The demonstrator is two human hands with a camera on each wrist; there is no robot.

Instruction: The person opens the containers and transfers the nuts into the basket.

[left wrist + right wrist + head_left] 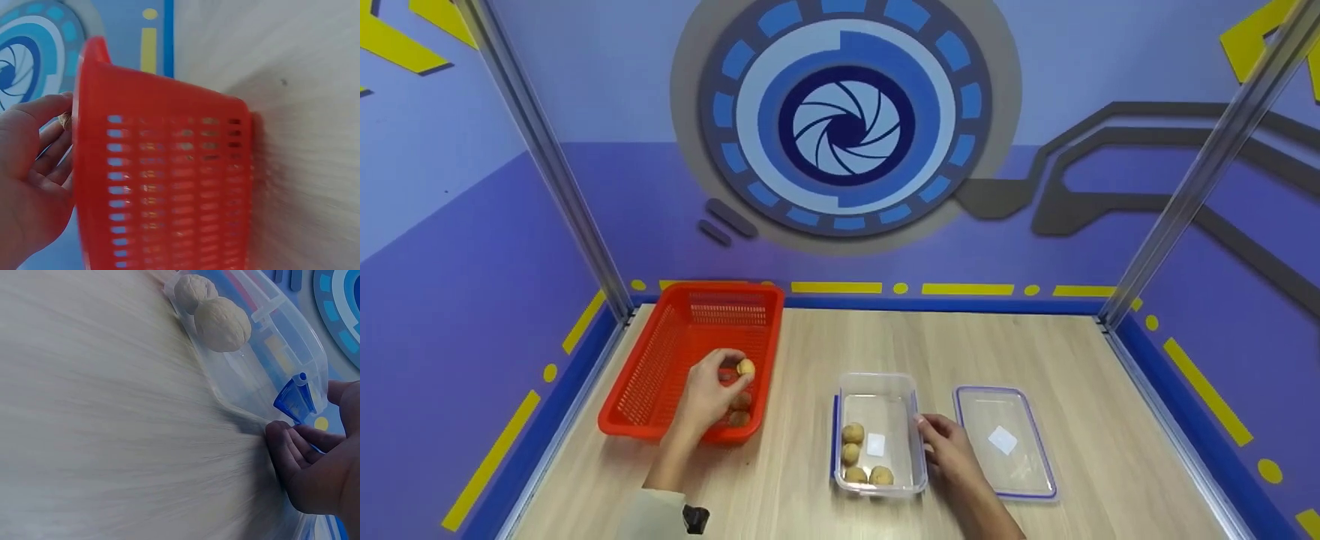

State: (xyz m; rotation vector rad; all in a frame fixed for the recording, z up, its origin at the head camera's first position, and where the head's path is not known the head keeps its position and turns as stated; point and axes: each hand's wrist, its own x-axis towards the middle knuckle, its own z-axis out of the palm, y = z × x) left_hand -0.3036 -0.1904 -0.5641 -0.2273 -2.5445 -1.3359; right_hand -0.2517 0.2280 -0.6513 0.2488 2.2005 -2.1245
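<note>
My left hand pinches a walnut between thumb and fingertips, over the right side of a red plastic basket. Below it, several walnuts lie at the basket's near right. In the left wrist view the basket's wall hides most of that pinched walnut. A clear plastic container stands open at the middle of the table, with several walnuts along its left and near sides. At its right wall, my right hand holds it, thumb at the rim and fingers lower, by a blue clip.
The container's clear lid, edged in blue, lies flat right of it, beside my right hand. A wooden table carries everything. Blue printed panels enclose its back and sides, with metal posts at the corners.
</note>
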